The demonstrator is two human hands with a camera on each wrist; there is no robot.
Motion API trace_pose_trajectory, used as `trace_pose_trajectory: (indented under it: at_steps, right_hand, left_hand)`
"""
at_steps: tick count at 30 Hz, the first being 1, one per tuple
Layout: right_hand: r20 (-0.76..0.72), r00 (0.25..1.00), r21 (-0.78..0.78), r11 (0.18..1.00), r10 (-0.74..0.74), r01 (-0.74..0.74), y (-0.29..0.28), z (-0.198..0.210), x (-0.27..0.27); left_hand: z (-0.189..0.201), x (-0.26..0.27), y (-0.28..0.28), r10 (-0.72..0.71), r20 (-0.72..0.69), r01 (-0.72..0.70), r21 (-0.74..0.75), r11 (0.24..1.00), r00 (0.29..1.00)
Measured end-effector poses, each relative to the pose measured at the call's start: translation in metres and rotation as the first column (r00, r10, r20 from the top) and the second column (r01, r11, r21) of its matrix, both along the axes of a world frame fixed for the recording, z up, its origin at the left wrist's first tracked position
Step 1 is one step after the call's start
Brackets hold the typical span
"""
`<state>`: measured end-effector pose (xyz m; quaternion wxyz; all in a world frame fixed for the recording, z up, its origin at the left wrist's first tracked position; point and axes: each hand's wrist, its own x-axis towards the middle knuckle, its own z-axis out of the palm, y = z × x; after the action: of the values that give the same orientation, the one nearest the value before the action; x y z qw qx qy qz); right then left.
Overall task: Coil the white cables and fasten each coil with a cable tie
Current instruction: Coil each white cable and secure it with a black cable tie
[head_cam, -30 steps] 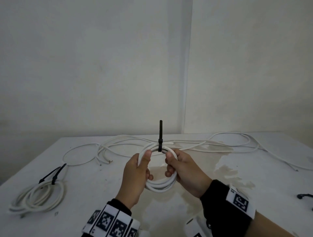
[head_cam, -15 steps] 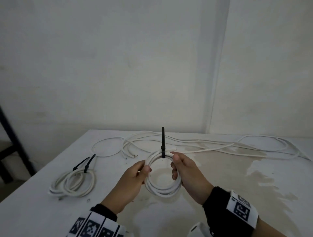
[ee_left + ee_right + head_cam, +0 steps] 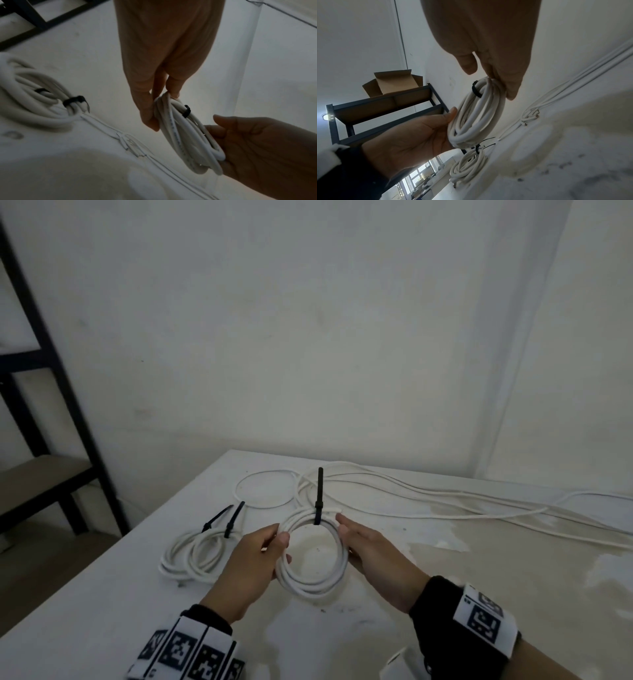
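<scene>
Cables: loose white cables (image 3: 479,501) trail across worktop (image 3: 102,611), running out of frame at right. Two tied coils (image 3: 191,553) lie flat at left; far edges blurred in left wrist view. Held coil (image 3: 311,556) upright above worktop. Left hand (image 3: 253,566) grips its left side, fingers hidden behind coil. Right hand (image 3: 380,556) against right side, fingers straight, tips on cable. Black cable tie (image 3: 319,498) at top, tail upright.
</scene>
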<state>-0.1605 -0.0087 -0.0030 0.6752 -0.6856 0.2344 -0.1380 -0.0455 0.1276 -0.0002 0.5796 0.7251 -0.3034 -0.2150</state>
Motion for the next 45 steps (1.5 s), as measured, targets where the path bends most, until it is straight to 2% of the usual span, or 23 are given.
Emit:
trace_pose_trajectory:
  at_steps: [4,7,10,18,24,28,32,34,37,40,42,45]
  right_hand:
    - [-0.052,0.997,0.062,0.997,0.057,-0.053,0.003,0.003,0.016]
    - [-0.119,0.991,-0.026,0.997,0.069,-0.072,0.000,0.002,0.023]
    - [-0.134,0.991,-0.117,0.993,0.017,-0.033,-0.010,0.001,0.023]
    - [-0.173,0.982,-0.082,0.995,-0.078,0.065,-0.032,-0.001,0.024]
    - [-0.223,0.965,-0.223,0.971,-0.139,0.088,-0.046,-0.002,0.022]
    - [-0.236,0.954,-0.259,0.959,-0.182,0.119,-0.061,-0.002,0.020]
    - [-0.240,0.946,-0.282,0.948,-0.218,0.147,-0.078,-0.002,0.018]
    - [-0.234,0.943,-0.300,0.940,-0.237,0.162,-0.086,0.000,0.017]
    - [-0.240,0.932,-0.375,0.912,-0.272,0.169,-0.099,0.001,0.014]
    - [-0.300,0.911,-0.471,0.874,-0.282,0.115,-0.114,-0.003,0.011]
    - [-0.390,0.882,-0.553,0.833,-0.266,0.007,-0.123,-0.006,0.011]
    - [-0.566,0.781,-0.629,0.751,-0.264,-0.202,-0.134,-0.008,0.013]
  left_hand:
    - [-0.004,0.015,0.006,0.038,0.005,-0.038,0.062,0.997,0.999]
    - [-0.007,0.034,0.012,0.041,0.077,-0.050,0.123,0.991,0.996]
    - [-0.011,0.058,0.021,0.074,0.144,-0.102,0.197,0.975,0.987]
    - [-0.016,0.093,0.030,0.049,0.220,-0.137,0.407,0.903,0.974]
    - [-0.014,0.099,0.024,0.008,0.320,-0.195,0.556,0.808,0.947]
    - [-0.007,0.099,0.026,0.027,0.411,-0.277,0.564,0.778,0.911]
    - [0.002,0.102,0.032,0.055,0.479,-0.371,0.596,0.712,0.876]
    - [0.010,0.105,0.032,0.088,0.506,-0.407,0.565,0.718,0.858]
    - [0.029,0.099,0.024,0.124,0.548,-0.433,0.479,0.764,0.827]
    - [0.045,0.087,0.006,0.085,0.596,-0.413,0.440,0.797,0.798]
    - [0.048,0.080,-0.011,0.061,0.601,-0.391,0.437,0.810,0.797]
    - [0.047,0.071,-0.041,0.000,0.606,-0.359,0.471,0.805,0.795]
